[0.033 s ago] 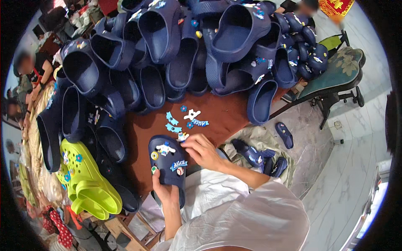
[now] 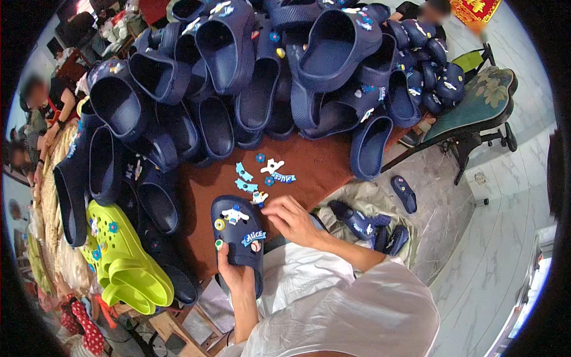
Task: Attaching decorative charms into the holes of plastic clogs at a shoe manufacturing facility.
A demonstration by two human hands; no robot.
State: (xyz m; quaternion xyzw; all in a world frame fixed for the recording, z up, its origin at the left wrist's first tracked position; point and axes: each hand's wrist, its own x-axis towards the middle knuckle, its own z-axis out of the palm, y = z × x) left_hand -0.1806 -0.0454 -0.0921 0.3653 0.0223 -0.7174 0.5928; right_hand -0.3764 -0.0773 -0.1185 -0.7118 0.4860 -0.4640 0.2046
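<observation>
A navy clog (image 2: 244,247) is in my left hand (image 2: 236,275), whose thumb lies on its upper while the other fingers are hidden inside the shoe. On the clog sit a white long-eared figure charm (image 2: 235,215), a yellow ring charm (image 2: 219,225), a round green-and-white charm (image 2: 219,244), a blue lettered ribbon charm (image 2: 254,239) and a baseball charm (image 2: 256,246). Just right of the clog hovers my right hand (image 2: 294,221), fingers loosely bent and slightly apart, with nothing visible in them. Its fingertips are close to a small white-and-yellow figure charm (image 2: 259,198) lying beside the clog's edge.
Loose charms lie on the brown cloth (image 2: 208,178): blue ribbons (image 2: 244,172), a white figure (image 2: 272,166), blue flowers (image 2: 260,157). Many navy clogs (image 2: 223,53) are heaped behind, with lime-green clogs (image 2: 128,256) at left. A patterned chair (image 2: 476,101) and floor clogs (image 2: 404,193) are at right.
My right hand has drawn back slightly, down and to the right, from the small figure charm and the clog's edge. My left hand keeps its hold on the clog.
</observation>
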